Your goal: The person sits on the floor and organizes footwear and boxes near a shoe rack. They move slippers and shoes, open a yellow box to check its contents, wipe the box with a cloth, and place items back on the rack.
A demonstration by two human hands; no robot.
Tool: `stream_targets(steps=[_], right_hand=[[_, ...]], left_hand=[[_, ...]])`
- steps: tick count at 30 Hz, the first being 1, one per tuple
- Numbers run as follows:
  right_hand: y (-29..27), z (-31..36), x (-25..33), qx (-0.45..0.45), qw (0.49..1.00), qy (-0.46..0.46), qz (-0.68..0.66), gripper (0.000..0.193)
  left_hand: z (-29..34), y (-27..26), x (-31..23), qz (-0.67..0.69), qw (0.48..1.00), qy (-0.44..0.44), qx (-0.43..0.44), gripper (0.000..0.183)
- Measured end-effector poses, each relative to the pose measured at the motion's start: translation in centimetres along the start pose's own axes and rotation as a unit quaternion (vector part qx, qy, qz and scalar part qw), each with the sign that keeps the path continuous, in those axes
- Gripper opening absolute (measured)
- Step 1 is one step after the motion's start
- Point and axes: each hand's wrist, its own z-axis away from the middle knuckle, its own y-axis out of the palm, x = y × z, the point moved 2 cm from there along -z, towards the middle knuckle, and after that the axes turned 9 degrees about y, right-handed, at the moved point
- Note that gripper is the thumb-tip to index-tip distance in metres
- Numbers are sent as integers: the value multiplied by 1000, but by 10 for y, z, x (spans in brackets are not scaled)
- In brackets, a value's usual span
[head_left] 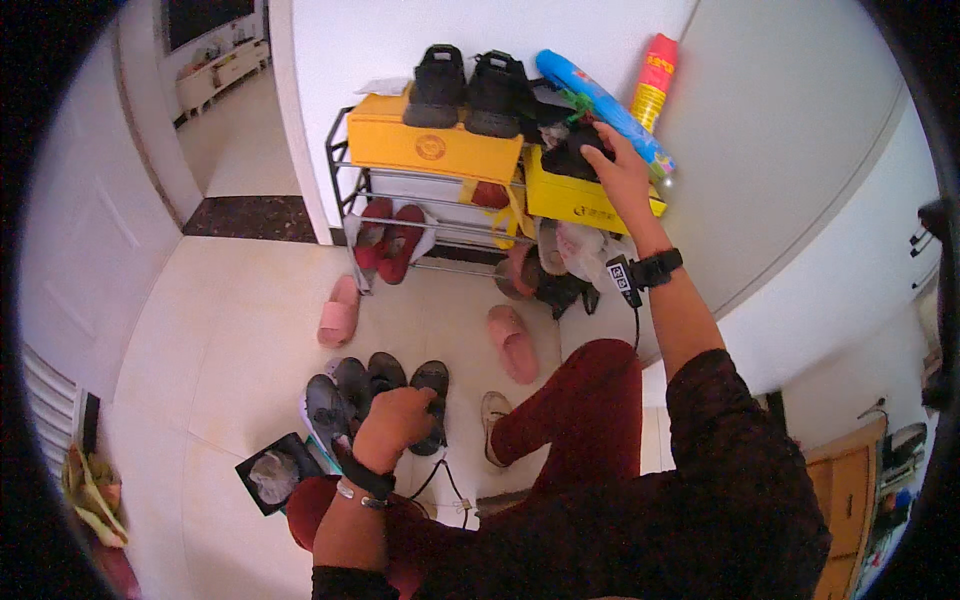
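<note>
My right hand (622,165) reaches up to the shoe rack's top. Its thumb and fingers close on a black shoe (572,158) that lies on a yellow shoebox (590,203); the fingers cover part of that shoe. Low down, my left hand (396,425) is curled beside a row of dark shoes on the floor. It overlaps the rightmost dark shoe (431,380), and whether anything is in its fingers is hidden. Left of it stand another dark shoe (386,372) and a grey-black sneaker (326,405).
On the rack (440,232), black sneakers (436,88) stand on an orange-yellow box (430,145). Red shoes (400,243) sit below. A blue rolled tube (600,105) and a red-yellow can (654,82) lean at the wall. Pink slippers (512,345) and an open dark box (280,472) are on the floor.
</note>
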Motion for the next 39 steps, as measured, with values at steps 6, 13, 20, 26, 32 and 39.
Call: stream_targets(steps=[6,13,20,26,32,39], right_hand=[[53,-51,85,-36,964,-246,94,38],[136,-113,115,264,932,-98,226,80],[157,-140,110,299,892,-153,302,67],[133,-121,122,224,948,-189,125,31],[53,-38,183,235,937,-255,-27,28],[79,79,215,472,870,-126,-67,17]], left_hand=[[3,-5,0,11,1000,-13,-25,22],[-2,-6,4,6,998,-47,39,27],[1,-3,5,-5,1000,-8,-14,25],[4,-2,0,-12,1000,-14,-22,25],[-1,15,0,-58,997,-24,49,22],[13,54,-38,-57,990,73,-111,10]])
